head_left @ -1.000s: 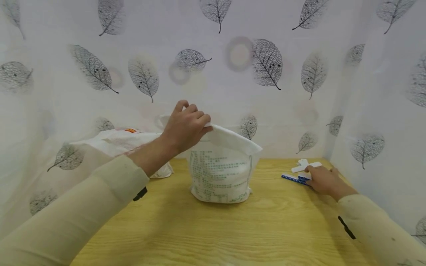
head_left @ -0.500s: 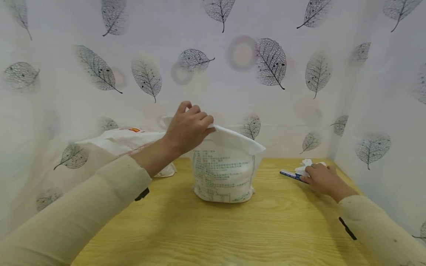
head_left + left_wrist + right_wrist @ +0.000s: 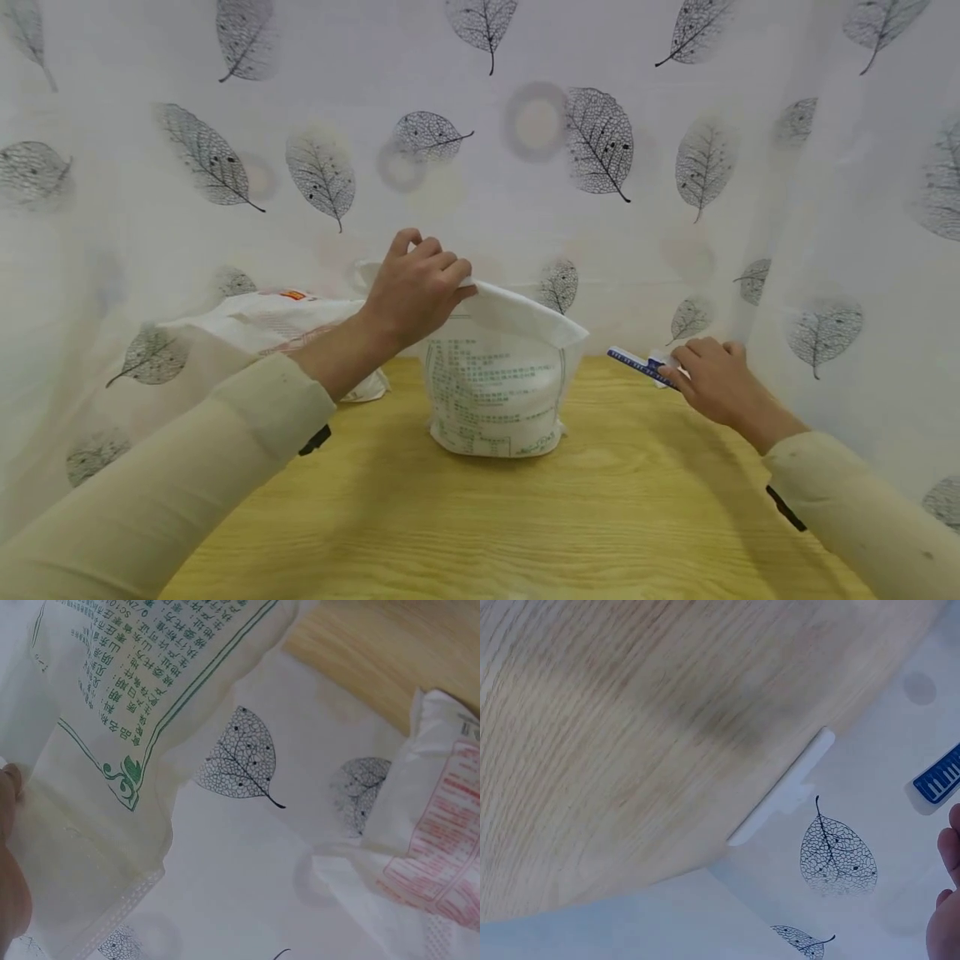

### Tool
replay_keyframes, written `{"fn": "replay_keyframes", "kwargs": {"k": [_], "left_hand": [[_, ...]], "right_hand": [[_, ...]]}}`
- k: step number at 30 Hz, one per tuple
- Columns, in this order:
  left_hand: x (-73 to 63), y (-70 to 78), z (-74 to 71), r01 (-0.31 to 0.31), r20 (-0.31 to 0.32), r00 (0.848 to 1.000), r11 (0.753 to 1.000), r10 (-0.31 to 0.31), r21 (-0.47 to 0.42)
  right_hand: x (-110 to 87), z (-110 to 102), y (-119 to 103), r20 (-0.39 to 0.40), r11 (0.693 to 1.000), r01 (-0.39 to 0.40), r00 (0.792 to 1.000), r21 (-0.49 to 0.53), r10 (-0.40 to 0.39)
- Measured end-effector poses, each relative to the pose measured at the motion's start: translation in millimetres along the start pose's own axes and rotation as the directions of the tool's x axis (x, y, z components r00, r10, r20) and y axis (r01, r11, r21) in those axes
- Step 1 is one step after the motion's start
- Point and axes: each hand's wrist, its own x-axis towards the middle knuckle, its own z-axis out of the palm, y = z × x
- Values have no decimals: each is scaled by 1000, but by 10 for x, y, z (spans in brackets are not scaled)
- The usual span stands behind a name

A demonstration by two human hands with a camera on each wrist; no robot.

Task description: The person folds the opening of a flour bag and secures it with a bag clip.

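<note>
In the head view, a white plastic bag (image 3: 495,392) printed with green text stands upright on the table, its bulging lower part filled. My left hand (image 3: 418,287) grips the gathered top edge of this bag at its left side. The bag's green-framed print (image 3: 150,712) fills the upper left of the left wrist view, with part of the hand at the edge. On the right, my right hand (image 3: 716,379) holds a blue-and-white bag clip (image 3: 641,365) by one end, raised over the table. The clip's toothed end (image 3: 939,780) shows in the right wrist view.
A second white bag (image 3: 277,321) with red print lies at the back left, behind my left forearm. One white clip (image 3: 784,795) rests near the table's far edge. A leaf-patterned sheet (image 3: 480,192) hangs round the wooden table (image 3: 480,525).
My right hand has closed on the blue-and-white clip and lifted it off the table, up and slightly left. The left hand keeps its grip on the bag's top.
</note>
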Motion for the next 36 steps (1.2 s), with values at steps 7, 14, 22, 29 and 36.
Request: {"fn": "replay_keyframes", "kwargs": {"k": [7,14,22,29,36], "left_hand": [[-15,9,3,-3,2,1000,1000,3,-5],[-29,-11,-4,3,5,1000,1000,-3,-1],[-43,-40,7,4,0,1000,1000,-4,-1],[-45,-51,5,3,0,1000,1000,-3,3],[-39,-49,2,2,1,1000,1000,-2,-17]], "right_hand": [[70,-189,-20,-129,998,60,990,-4,-60],[170,-327,-135,-256,992,101,964,81,-78],[224,-408,-241,-363,976,151,928,159,-85],[281,-467,-301,-434,953,220,894,210,-110],[317,-485,-358,-461,941,259,877,219,-134]]}}
